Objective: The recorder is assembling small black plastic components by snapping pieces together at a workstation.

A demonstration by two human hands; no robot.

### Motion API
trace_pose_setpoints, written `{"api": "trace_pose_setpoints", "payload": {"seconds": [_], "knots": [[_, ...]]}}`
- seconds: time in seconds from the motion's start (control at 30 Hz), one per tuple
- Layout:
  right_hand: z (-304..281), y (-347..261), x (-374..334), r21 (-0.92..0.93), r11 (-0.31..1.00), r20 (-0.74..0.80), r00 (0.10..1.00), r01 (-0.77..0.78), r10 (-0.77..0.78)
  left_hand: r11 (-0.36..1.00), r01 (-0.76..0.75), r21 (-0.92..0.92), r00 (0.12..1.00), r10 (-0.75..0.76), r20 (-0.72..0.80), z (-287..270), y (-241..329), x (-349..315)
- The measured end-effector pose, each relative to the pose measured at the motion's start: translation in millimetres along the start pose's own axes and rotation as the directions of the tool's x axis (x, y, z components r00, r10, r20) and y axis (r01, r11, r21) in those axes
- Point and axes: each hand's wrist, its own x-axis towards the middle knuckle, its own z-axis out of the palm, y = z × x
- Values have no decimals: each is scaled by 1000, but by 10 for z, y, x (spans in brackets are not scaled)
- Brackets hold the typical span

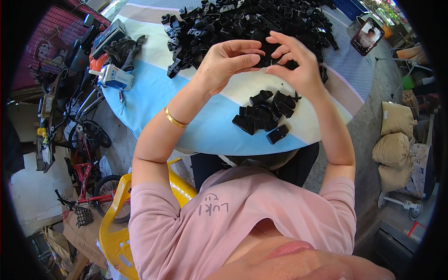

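Observation:
Both hands are raised over the table, in front of a big heap of small black plastic parts (261,21). My left hand (228,60) has its thumb and fingers curled together around a small black plastic part (267,61), which is hard to make out against the dark heap. Facing it from the right, my right hand (298,63) has its fingers apart and curved, close to that part. Nearer to me, a smaller group of black plastic parts (261,114) lies on the cloth below my hands.
A striped cloth (154,88) covers the round table. At its left edge are a small carton (115,77), a dark cloth bundle (123,51) and a box (108,37). A phone (367,36) stands at the right. Bicycles, a yellow chair (114,233) and sacks (394,149) surround it.

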Motion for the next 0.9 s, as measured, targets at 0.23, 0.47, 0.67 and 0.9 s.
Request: {"api": "trace_pose_setpoints", "payload": {"seconds": [0.23, 0.47, 0.67, 0.9], "knots": [[-103, -61, -12, 1, 1000, 204, 979, -1, 1, 990, 61, -125, 996, -53, 67, 65, -45, -3], [-29, 23, -66, -226, 937, 143, 961, 265, -237, 986, 160, 38, 983, -163, 83, 23, -37, 22], [-97, 24, -79, 10, 985, 105, 980, 171, -171, 991, 134, 9, 984, -135, 113, 46, 8, -22], [-688, 89, -158, -233, 894, -54, 923, -382, 380, 877, -26, 479, 969, -96, 229, -6, -102, 69]]}}
